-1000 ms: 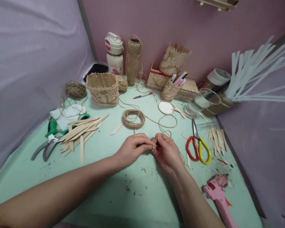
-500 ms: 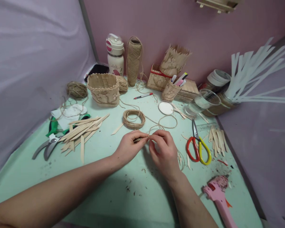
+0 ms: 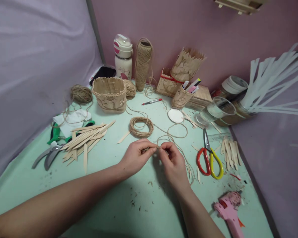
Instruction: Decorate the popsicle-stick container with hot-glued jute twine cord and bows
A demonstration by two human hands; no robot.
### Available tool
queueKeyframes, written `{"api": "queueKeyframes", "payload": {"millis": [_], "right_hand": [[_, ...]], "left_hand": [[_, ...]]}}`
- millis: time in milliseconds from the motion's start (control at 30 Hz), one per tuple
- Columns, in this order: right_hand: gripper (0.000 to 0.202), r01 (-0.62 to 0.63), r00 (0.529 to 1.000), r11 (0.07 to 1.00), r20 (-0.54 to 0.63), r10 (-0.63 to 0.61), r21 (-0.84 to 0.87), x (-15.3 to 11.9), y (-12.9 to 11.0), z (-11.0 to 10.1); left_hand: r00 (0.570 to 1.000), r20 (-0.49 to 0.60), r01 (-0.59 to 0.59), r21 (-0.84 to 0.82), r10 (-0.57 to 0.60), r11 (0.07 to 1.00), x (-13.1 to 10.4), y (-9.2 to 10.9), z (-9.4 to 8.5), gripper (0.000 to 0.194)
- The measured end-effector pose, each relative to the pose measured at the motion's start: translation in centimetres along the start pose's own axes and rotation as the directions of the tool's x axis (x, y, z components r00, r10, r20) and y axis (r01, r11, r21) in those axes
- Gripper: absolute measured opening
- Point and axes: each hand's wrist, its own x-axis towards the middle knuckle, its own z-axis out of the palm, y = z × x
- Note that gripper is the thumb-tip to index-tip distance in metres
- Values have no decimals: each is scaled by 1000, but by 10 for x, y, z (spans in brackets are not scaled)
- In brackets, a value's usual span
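Observation:
My left hand (image 3: pixel 139 154) and my right hand (image 3: pixel 173 163) meet over the middle of the table, fingertips pinched close together on thin jute twine (image 3: pixel 180 136). A bit of brown, braided-looking cord (image 3: pixel 145 150) shows inside the left hand; the fingers cover most of it. From the right fingertips the loose twine runs back in loops and down beside the right wrist. Just beyond the hands lies a round coil of twine (image 3: pixel 141 132), a strand trailing from it to the right.
Left are wooden strips (image 3: pixel 89 138) and green-handled pruning shears (image 3: pixel 49 155). Red-and-yellow scissors (image 3: pixel 208 158) and a pink glue gun (image 3: pixel 229 211) lie right. Behind stand a wooden basket (image 3: pixel 109 99), a twine cone (image 3: pixel 142 66), a bottle (image 3: pixel 123 58) and a clear cup (image 3: pixel 216 110).
The camera view has shifted slightly. The right fingers have closed into a tighter pinch beside the left fingertips, and the loose twine loops have shifted a little.

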Motion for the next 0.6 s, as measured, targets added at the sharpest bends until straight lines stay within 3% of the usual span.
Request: {"api": "queueKeyframes", "payload": {"millis": [100, 167, 233, 333, 400, 500, 600], "right_hand": [[18, -308, 951, 892, 131, 280, 331, 1, 0, 3], [20, -369, 929, 834, 170, 328, 411, 2, 0, 4], [20, -363, 932, 859, 154, 329, 361, 3, -2, 2], [15, -207, 978, 969, 54, 201, 133, 2, -5, -3], [12, 18, 1000, 997, -13, -19, -79, 1, -7, -5], [13, 329, 937, 866, 18, -349, -377, -1, -8, -8], [9, 448, 879, 739, 98, -466, -504, -1, -6, -9]], "left_hand": [[1000, -10, 12, -3, -12, 1000, 0, -1, 0, 17], [1000, -10, 25, 0, -25, 1000, 0, -2, 0, 16], [999, -7, 32, 15, -32, 999, 0, -3, 1, 17], [999, -10, 40, 47, -40, 998, -1, -4, 2, 17], [999, -20, 39, 66, -38, 997, -2, -3, 2, 17], [1000, -20, 25, 89, -23, 996, -3, -2, 3, 18], [1000, -3, 12, 81, -12, 997, -4, -2, 3, 19]]}}
